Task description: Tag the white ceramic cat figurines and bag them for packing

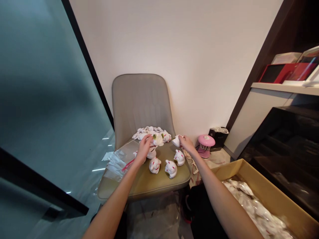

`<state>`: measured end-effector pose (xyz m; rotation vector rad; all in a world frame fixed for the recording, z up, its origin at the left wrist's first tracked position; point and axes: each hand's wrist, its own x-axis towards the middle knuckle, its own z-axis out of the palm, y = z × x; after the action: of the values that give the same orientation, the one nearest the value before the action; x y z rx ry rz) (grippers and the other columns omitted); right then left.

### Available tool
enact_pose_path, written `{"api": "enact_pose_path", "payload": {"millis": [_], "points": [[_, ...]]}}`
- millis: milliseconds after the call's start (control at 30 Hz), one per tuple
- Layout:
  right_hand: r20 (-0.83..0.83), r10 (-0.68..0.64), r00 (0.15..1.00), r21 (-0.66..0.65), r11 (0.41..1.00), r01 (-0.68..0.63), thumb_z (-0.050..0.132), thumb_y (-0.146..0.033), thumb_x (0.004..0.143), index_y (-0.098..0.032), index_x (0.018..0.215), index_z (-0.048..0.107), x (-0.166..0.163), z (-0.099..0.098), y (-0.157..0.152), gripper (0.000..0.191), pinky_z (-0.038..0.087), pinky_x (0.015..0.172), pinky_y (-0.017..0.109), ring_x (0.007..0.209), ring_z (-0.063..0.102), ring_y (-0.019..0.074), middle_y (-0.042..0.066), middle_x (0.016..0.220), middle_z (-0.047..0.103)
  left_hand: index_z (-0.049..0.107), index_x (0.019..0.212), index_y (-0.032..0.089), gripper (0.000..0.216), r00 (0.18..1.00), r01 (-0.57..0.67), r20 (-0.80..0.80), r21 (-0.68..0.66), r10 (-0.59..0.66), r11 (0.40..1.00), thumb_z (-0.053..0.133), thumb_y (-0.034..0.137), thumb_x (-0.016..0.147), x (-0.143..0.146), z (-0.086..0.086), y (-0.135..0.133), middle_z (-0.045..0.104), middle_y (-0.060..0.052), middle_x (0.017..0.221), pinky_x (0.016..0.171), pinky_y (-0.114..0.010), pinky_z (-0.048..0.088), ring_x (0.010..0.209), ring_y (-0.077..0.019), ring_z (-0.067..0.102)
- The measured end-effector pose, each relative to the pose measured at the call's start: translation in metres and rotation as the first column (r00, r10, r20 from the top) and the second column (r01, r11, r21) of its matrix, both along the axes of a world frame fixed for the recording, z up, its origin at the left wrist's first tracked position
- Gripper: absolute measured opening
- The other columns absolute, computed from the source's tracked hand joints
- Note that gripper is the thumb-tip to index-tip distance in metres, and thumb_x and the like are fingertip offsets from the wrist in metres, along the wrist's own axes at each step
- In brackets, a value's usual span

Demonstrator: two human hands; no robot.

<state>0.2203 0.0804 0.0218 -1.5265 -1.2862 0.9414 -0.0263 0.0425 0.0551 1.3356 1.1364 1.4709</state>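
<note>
My left hand (145,146) is closed on a white cat figurine (158,139) with a gold-green patch, above the chair seat. To its right, my right hand (186,144) pinches a white object (176,141), probably another figurine, though its details are blurred. Several lucky cat figurines with red markings stand on the seat, among them a front left one (155,165), a front middle one (170,169) and a right one (179,157). Another cat (166,136) sits at the back, beside a heap of small white flat pieces (149,129).
The grey chair (141,96) stands against a wall. Clear plastic bags (116,164) lie on its left side. At lower right, a cardboard box (261,179) holds many wrapped white items (256,207). A pink lamp-like device (206,141) stands on the floor. A glass panel (50,83) is at left.
</note>
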Motion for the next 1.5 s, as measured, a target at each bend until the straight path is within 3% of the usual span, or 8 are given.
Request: {"api": "enact_pose_path", "payload": {"millis": [133, 333, 667, 800, 967, 1100, 1267, 1500], "points": [[0.135, 0.06, 0.989, 0.036, 0.997, -0.065, 0.069, -0.039, 0.075, -0.019, 0.094, 0.063, -0.008, -0.006, -0.003, 0.028, 0.042, 0.066, 0.025, 0.07, 0.059, 0.0164, 0.0, 0.074, 0.065, 0.061, 0.123, 0.023, 0.045, 0.725, 0.167, -0.684, 0.289, 0.081, 0.943, 0.068, 0.033, 0.079, 0.002, -0.001, -0.019, 0.068, -0.008, 0.116, 0.102, -0.043, 0.043, 0.11, -0.0267, 0.06], [0.239, 0.187, 0.953, 0.039, 0.979, -0.202, 0.078, -0.034, 0.067, -0.021, 0.088, 0.062, -0.019, -0.011, -0.005, 0.029, 0.043, 0.066, 0.025, 0.067, 0.058, 0.016, -0.003, 0.068, 0.064, 0.059, 0.122, 0.027, 0.04, 0.39, 0.39, -0.921, 0.149, -0.016, 0.909, 0.067, 0.026, 0.082, 0.022, -0.008, -0.034, 0.07, -0.005, 0.116, 0.114, -0.048, 0.028, 0.108, -0.0245, 0.064], [0.392, 0.258, 0.883, 0.07, 0.949, -0.308, 0.073, -0.031, 0.075, -0.019, 0.103, 0.063, -0.023, -0.012, -0.013, 0.032, 0.045, 0.073, 0.028, 0.074, 0.06, 0.0186, 0.001, 0.078, 0.066, 0.062, 0.102, 0.024, 0.027, 0.376, 0.289, -0.926, 0.152, 0.034, 0.945, 0.071, 0.036, 0.08, 0.018, -0.005, -0.036, 0.071, -0.002, 0.089, 0.101, -0.041, 0.04, 0.093, -0.0237, 0.065], [0.429, 0.258, 0.866, 0.092, 0.941, -0.325, 0.068, -0.036, 0.082, -0.019, 0.108, 0.064, -0.024, -0.013, -0.015, 0.032, 0.046, 0.079, 0.03, 0.08, 0.063, 0.0206, 0.004, 0.084, 0.068, 0.065, 0.1, 0.022, 0.026, 0.472, 0.304, -0.88, 0.22, 0.054, 0.927, 0.06, 0.045, 0.089, 0.007, -0.006, -0.034, 0.071, -0.005, 0.097, 0.098, -0.038, 0.042, 0.098, -0.0232, 0.064], [0.357, 0.183, 0.916, 0.177, 0.949, -0.259, 0.068, -0.042, 0.083, -0.021, 0.113, 0.064, -0.029, 0.0, -0.017, 0.037, 0.045, 0.091, 0.033, 0.096, 0.063, 0.024, 0.008, 0.097, 0.069, 0.063, 0.109, 0.019, 0.032, 0.555, 0.035, -0.782, 0.362, 0.283, 0.932, 0.054, 0.044, 0.092, -0.028, -0.007, -0.016, 0.069, -0.01, 0.111, 0.098, -0.039, 0.044, 0.109, -0.0258, 0.061], [0.405, 0.173, 0.898, 0.238, 0.928, -0.287, 0.065, -0.044, 0.086, -0.021, 0.129, 0.057, -0.038, 0.013, -0.021, 0.05, 0.042, 0.098, 0.035, 0.109, 0.06, 0.025, 0.012, 0.117, 0.064, 0.06, 0.122, 0.016, 0.05, 0.542, -0.112, -0.799, 0.24, 0.261, 0.964, 0.055, 0.053, 0.089, -0.062, -0.014, -0.005, 0.067, -0.014, 0.121, 0.099, -0.043, 0.044, 0.114, -0.0298, 0.06], [0.588, 0.267, 0.763, 0.097, 0.914, -0.394, 0.066, -0.054, 0.083, -0.031, 0.143, 0.047, -0.051, 0.025, -0.046, 0.068, 0.036, 0.104, 0.044, 0.124, 0.051, 0.0324, 0.014, 0.137, 0.05, 0.051, 0.139, 0.022, 0.063, 0.556, 0.062, -0.831, 0.041, -0.001, 0.997, 0.052, 0.061, 0.088, -0.074, -0.02, -0.015, 0.057, -0.012, 0.14, 0.105, -0.041, 0.043, 0.123, -0.0275, 0.058], [0.716, 0.415, 0.562, -0.118, 0.865, -0.488, 0.071, -0.072, 0.067, -0.04, 0.137, 0.055, -0.05, 0.027, -0.082, 0.078, 0.025, 0.104, 0.068, 0.144, 0.015, 0.0481, 0.011, 0.16, 0.015, 0.038, 0.151, 0.029, 0.082, 0.386, 0.202, -0.92, 0.011, -0.069, 0.979, 0.058, 0.068, 0.082, -0.067, -0.017, -0.039, 0.029, -0.017, 0.159, 0.112, -0.051, 0.034, 0.144, -0.0363, 0.033]]}}
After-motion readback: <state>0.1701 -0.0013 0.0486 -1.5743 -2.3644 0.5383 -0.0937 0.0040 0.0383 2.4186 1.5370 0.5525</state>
